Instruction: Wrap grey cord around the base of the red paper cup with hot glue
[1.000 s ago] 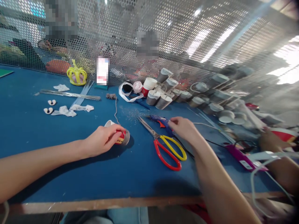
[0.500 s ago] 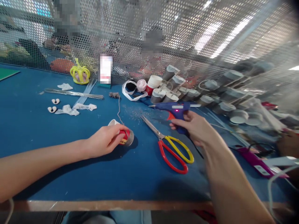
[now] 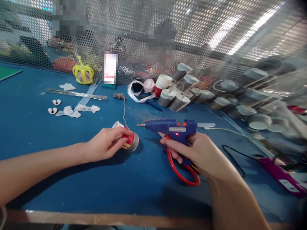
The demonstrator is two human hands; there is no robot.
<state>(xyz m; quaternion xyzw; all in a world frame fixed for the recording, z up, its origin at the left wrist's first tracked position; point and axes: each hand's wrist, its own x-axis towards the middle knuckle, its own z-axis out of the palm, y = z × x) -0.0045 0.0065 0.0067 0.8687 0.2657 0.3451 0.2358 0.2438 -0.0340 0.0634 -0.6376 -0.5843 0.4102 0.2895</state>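
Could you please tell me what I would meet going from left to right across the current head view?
Green board → yellow crown-shaped piece → left hand, gripping a red-and-white cup → blue glue gun, held in the right hand → purple power strip.

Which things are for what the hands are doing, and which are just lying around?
Likely for the job:
- red cup, in the left hand
- blue glue gun, in the right hand
- grey yarn, its strand reaching the cup

Seemingly just lying around:
- scissors
- silver wires
- yellow crown
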